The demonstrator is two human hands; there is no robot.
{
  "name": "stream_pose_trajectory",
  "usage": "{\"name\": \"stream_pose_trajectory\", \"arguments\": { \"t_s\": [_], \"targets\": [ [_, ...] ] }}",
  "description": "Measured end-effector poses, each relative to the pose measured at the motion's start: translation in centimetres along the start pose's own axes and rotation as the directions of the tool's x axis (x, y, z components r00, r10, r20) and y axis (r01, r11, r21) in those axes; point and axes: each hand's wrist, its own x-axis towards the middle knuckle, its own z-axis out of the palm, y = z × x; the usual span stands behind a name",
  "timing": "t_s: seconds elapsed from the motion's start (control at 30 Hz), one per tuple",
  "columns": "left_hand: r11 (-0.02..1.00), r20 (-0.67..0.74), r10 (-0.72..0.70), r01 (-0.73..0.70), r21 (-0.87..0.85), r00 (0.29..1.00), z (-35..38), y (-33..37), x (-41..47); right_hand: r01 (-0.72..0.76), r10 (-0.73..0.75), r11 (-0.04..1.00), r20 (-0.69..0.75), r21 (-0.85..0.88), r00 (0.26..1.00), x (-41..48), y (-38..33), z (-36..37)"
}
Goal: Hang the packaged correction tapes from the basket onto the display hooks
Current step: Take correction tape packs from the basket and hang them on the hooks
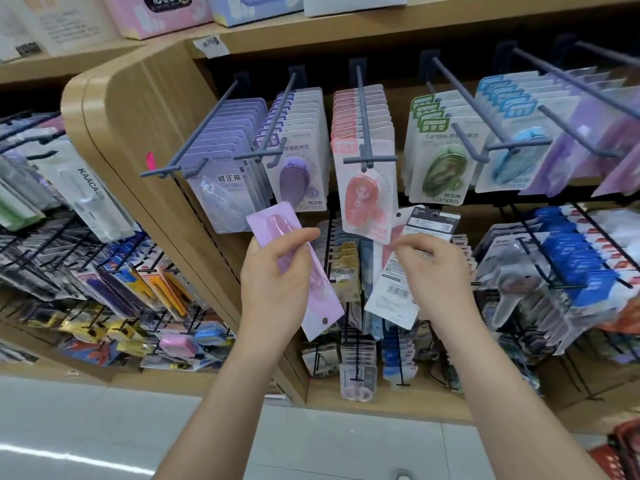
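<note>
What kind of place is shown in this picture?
Probably a stationery shop: packaged correction tapes hang in rows on display hooks, and a wooden shelf above carries boxed goods.

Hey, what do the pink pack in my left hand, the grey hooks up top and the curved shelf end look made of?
Pink pack: matte card backing, flat with a punched hole, under a clear glossy plastic blister, judging by its glints. Grey hooks: likely plastic or coated metal; even matte blue-grey, no bare shine. Shelf end: wood-look laminate or veneer; pale grain lines, smooth rounded corner.
</note>
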Motion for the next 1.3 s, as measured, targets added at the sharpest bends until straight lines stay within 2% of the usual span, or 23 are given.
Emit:
{"name": "stream_pose_trajectory", "arguments": {
  "t_s": [0.13,0.2,0.33,0.5,0.6,0.67,0.73,0.77,0.87,0.97,1.0,1.07,1.17,1.3],
  "targets": [
    [0.997,0.025,0.020,-0.022,0.068,0.999,0.2,-0.5,-0.3,0.069,-0.070,0.998,0.049,0.006,0.996,-2.0,1.4,-2.3],
    [0.993,0.072,0.017,-0.025,0.112,0.997,0.6,-0.6,-0.6,0.098,-0.100,0.992,0.028,0.084,0.995,-3.1,1.2,-3.4],
    [0.982,0.209,-0.011,-0.029,0.189,0.978,1.8,-0.4,-1.3,0.028,-0.025,0.983,-0.017,0.180,1.000,-4.5,1.2,-4.8],
    [0.969,0.403,-0.094,-0.010,0.247,0.911,3.7,-1.7,-1.9,-0.057,0.077,0.949,-0.053,0.310,0.996,-5.3,1.6,-5.4],
    [0.984,0.434,-0.116,0.044,0.173,0.893,4.7,-1.3,-2.3,-0.059,0.089,0.926,-0.064,0.373,0.994,-5.8,1.8,-5.3],
    [0.986,0.451,-0.147,0.166,-0.003,0.881,5.2,-0.7,-2.7,-0.050,0.075,0.908,-0.042,0.416,0.996,-6.3,1.8,-5.1],
    [0.928,0.432,-0.204,0.314,-0.202,0.879,5.4,-0.4,-3.2,-0.027,0.030,0.904,0.000,0.426,1.000,-6.7,1.8,-4.8],
    [0.906,0.404,-0.224,0.343,-0.250,0.887,5.5,-0.4,-3.5,-0.015,0.010,0.899,0.014,0.437,1.000,-6.9,1.8,-4.7],
    [0.915,0.273,-0.229,0.302,-0.266,0.934,5.1,-0.7,-3.8,0.020,0.008,0.894,-0.060,0.448,0.998,-6.6,2.3,-5.1],
    [0.896,0.185,-0.223,0.276,-0.348,0.957,3.9,-0.7,-3.6,0.024,-0.005,0.977,-0.088,0.212,0.996,-5.7,2.5,-5.8],
    [0.886,0.182,-0.220,0.275,-0.374,0.958,3.5,-0.7,-3.5,-0.003,0.011,0.990,-0.058,0.142,0.998,-5.5,2.6,-5.8],
    [0.849,0.225,-0.219,0.299,-0.436,0.949,3.2,-0.4,-3.5,-0.070,0.061,0.991,0.083,0.112,0.995,-5.5,2.5,-5.3],
    [0.783,0.334,-0.215,0.367,-0.502,0.918,3.3,0.2,-3.8,-0.173,0.111,0.978,0.420,0.113,0.901,-6.1,1.7,-3.8],
    [0.752,0.400,-0.200,0.402,-0.523,0.894,3.4,0.2,-4.1,-0.280,0.139,0.929,0.472,0.243,0.871,-6.1,0.7,-3.3]
  ]
}}
